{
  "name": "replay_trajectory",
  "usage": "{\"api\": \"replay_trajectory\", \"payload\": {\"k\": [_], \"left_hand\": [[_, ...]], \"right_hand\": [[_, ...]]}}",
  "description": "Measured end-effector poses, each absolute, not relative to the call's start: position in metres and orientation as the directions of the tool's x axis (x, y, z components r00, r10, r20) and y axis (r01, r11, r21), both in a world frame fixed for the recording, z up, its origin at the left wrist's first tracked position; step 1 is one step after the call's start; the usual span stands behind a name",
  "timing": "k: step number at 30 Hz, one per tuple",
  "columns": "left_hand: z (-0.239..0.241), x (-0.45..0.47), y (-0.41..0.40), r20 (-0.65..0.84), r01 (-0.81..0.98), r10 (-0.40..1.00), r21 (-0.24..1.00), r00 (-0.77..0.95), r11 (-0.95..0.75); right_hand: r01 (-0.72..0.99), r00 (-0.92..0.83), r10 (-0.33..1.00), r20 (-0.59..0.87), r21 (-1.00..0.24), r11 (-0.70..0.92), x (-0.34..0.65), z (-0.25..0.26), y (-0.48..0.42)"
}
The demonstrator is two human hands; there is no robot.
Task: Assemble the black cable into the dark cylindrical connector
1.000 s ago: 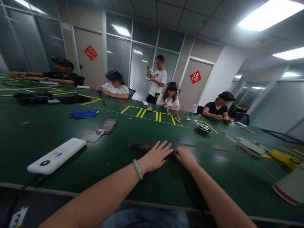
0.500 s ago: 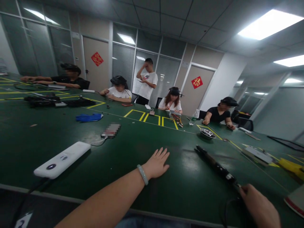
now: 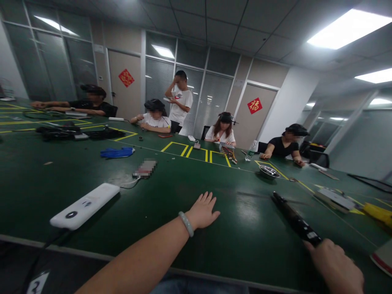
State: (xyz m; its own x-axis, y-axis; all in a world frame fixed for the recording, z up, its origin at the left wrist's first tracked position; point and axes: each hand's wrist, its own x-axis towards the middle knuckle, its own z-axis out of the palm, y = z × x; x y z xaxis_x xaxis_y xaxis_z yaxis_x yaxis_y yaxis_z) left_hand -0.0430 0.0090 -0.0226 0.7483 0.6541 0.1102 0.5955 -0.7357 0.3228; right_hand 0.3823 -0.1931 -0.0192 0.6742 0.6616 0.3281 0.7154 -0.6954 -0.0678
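Note:
My left hand (image 3: 203, 211) lies flat on the green table (image 3: 196, 175), palm down with the fingers stretched, holding nothing. A pale green bangle (image 3: 186, 224) circles its wrist. At the lower right my right hand (image 3: 335, 261) is wrapped round the near end of a long black tool with a slim body, which looks like an electric screwdriver (image 3: 297, 222). Its narrow tip points forward and to the left. The fingers hide its rear end. A white power bank-like device (image 3: 85, 207) with a black cable lies left of my left arm.
A phone (image 3: 145, 168), a blue glove (image 3: 117, 152) and black cables (image 3: 61, 132) lie to the left. A metal bowl (image 3: 269, 171), a water bottle (image 3: 251, 150) and a grey box (image 3: 335, 199) are at the right. Several people sit or stand across the table.
My right hand has moved forward along the electric screwdriver and grips more of it. The tool's tip has shifted right. My left hand stays in place. The standing person has moved left.

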Motion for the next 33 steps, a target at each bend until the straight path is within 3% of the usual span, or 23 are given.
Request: {"api": "replay_trajectory", "payload": {"k": [3, 6, 10, 13, 22, 28, 31, 33], "left_hand": [[-0.023, -0.043, 0.010, 0.118, 0.592, 0.653, 0.326, 0.748, -0.737], [-0.023, -0.043, 0.011, 0.146, 0.573, 0.637, 0.321, 0.757, -0.754], [-0.022, -0.042, 0.010, 0.226, 0.432, 0.498, 0.284, 0.837, -0.856], [-0.021, -0.041, 0.008, 0.244, 0.367, 0.421, 0.235, 0.874, -0.900], [-0.020, -0.037, 0.006, 0.244, 0.376, 0.414, 0.189, 0.877, -0.907], [-0.020, -0.038, 0.007, 0.223, 0.367, 0.418, 0.236, 0.881, -0.900], [-0.020, -0.040, 0.010, 0.207, 0.365, 0.427, 0.279, 0.880, -0.888], [-0.019, -0.042, 0.012, 0.180, 0.369, 0.434, 0.306, 0.883, -0.878]], "right_hand": [[0.864, 0.453, 0.778, 0.435, 0.002, -0.504, 0.316, -0.003, -0.148], [0.987, 0.160, 0.908, 0.388, -0.080, -0.139, 0.239, 0.011, -0.103], [0.927, -0.250, 0.945, 0.210, -0.229, 0.296, 0.161, 0.018, -0.064], [0.834, -0.440, 0.891, 0.114, -0.318, 0.452, 0.135, 0.011, -0.052], [0.788, -0.458, 0.878, 0.136, -0.394, 0.472, 0.139, -0.006, -0.048], [0.786, -0.416, 0.900, 0.133, -0.445, 0.429, 0.140, -0.004, -0.049], [0.834, -0.341, 0.931, 0.127, -0.416, 0.362, 0.157, -0.003, -0.048], [0.902, -0.190, 0.967, 0.172, -0.358, 0.241, 0.181, -0.001, -0.047]]}}
